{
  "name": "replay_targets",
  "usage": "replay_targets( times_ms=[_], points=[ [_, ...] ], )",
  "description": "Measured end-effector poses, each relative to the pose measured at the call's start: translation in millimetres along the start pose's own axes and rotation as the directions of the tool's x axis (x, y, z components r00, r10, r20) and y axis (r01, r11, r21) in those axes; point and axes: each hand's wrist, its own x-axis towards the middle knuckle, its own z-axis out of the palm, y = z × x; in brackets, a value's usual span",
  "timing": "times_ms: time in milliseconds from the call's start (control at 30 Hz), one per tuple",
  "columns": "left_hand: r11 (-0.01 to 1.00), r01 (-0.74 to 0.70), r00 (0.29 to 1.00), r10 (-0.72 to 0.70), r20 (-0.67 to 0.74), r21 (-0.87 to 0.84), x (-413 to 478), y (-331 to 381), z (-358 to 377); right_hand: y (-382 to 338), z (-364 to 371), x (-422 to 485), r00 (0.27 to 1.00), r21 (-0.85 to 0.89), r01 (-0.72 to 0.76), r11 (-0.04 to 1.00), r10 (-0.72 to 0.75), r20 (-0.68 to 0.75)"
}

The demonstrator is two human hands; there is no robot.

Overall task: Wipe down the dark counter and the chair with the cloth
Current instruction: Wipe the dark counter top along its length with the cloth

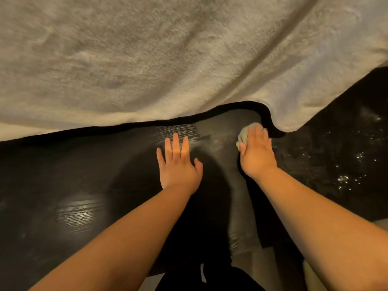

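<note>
**Q:** What does the left hand (178, 168) show?
**A:** It lies palm down on the dark, wood-grained surface (84, 175). Its fingers (176, 143) are straight and spread apart, with the thumb out to one side. They hold nothing.

**Q:** And the right hand (257, 154)?
**A:** It rests on a bunched grey-green cloth (244, 135). Its fingers (255, 135) are extended and close together, pressing the wad against the surface. The cloth shows beyond the fingertips and beside the thumb.

**Q:** Where is the cloth relative to the left fingers?
**A:** It is to their right and apart from them. A paler, streaked band of the surface lies between the two.

**Q:** What lies beyond the fingertips?
**A:** A shaggy beige blanket (168, 59) overhangs the far edge of the surface. Its hem runs just past both sets of fingertips, and one fold curls down just right of the right fingers.

**Q:** And to the outer side of the right fingers?
**A:** A dark speckled area (340, 164) with bright flecks. What it belongs to cannot be told.
</note>
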Motion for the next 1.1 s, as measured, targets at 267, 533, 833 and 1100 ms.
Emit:
replay_targets(
  times_ms=[267, 533, 833, 1100],
  points=[
    [0.999, 0.024, 1.000, -0.024, 0.005, 0.030, -1, 2, 1, -42, 15, -49, 0.804, -0.102, 0.593, 0.799, -0.579, 0.134],
    [0.998, 0.039, 0.999, -0.037, -0.033, 0.053, 0, 3, 4, -3, -9, 35, 0.986, 0.023, 0.164, 0.986, -0.164, 0.028],
    [0.995, 0.040, 0.998, -0.035, -0.053, 0.094, 0, 4, 5, -22, 8, 5, 0.741, -0.003, 0.666, 0.746, -0.661, 0.114],
    [0.997, 0.036, 0.997, -0.031, -0.076, 0.068, -1, 6, 2, -37, -2, 66, 0.955, 0.011, 0.295, 0.955, -0.295, -0.006]
  ],
)
